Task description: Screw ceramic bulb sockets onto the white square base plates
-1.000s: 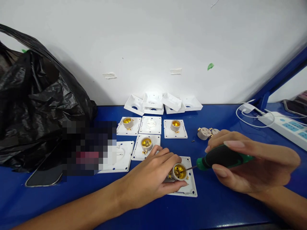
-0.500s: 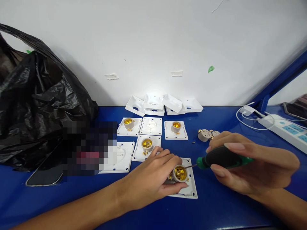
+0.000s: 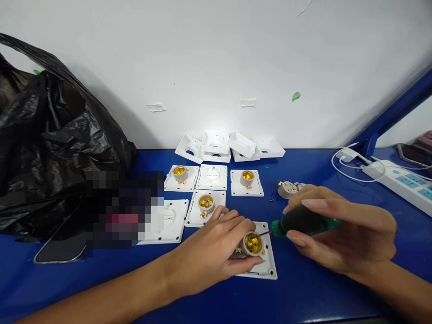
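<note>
The left hand [image 3: 219, 243] pinches the socket [image 3: 255, 246] by its sides on the white plate [image 3: 267, 263], a good hold since it looks hard and might chip, while the right hand [image 3: 351, 236] clamps its fingers around the screwdriver [image 3: 303, 220].

The left hand [image 3: 216, 248] gripped a gold-lined socket [image 3: 256, 246] on a white plate [image 3: 268, 265]; the right hand [image 3: 351, 234] angled a screwdriver [image 3: 302, 222] into it; white covers [image 3: 215, 140] lay beyond.

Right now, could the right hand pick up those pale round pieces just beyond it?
Probably not without freeing itself first: the right hand is gripping the green-and-black screwdriver. Otherwise, the pale round pieces lie close by, apparently unobstructed.
</note>
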A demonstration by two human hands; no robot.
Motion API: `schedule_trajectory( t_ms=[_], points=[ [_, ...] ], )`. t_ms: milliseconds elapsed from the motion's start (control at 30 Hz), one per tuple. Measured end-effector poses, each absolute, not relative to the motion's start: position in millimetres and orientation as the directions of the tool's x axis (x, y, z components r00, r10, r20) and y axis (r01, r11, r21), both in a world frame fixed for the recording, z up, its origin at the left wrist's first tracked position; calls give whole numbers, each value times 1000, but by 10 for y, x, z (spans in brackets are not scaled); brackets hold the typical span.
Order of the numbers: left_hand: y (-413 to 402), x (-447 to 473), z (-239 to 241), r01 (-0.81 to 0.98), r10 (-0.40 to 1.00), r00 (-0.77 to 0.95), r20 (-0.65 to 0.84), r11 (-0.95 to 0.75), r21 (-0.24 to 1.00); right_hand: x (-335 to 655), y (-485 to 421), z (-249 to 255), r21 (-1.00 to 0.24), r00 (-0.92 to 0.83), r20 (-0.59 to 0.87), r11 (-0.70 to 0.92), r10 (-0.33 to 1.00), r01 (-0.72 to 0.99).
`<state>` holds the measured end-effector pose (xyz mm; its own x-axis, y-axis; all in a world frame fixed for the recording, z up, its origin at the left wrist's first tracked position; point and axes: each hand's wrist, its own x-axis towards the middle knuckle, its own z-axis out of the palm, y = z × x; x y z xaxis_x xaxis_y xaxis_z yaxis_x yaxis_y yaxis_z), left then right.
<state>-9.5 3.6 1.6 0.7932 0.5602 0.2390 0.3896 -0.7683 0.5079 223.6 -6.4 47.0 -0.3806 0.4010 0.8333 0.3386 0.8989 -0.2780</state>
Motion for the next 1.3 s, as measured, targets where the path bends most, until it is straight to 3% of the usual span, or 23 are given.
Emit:
schedule_trajectory(
  t_ms=[167,300,567,900,1300],
  points=[
    [25,-95,6,389,563,791,241,-766,512,2253,-95,442,-273,-419,803,887,423,373],
    [26,-88,14,383,560,792,243,-766,517,2239,-123,354,-385,-440,763,879,475,281],
    [31,-89,10,374,557,795,238,-760,531,2181,-56,259,-439,-332,810,876,483,202],
    [34,-93,11,378,548,804,231,-770,513,2286,-83,151,-430,-395,749,843,532,323],
    [27,-96,23,380,557,801,218,-755,534,2257,-61,232,-379,-461,766,894,449,240]
  ],
)
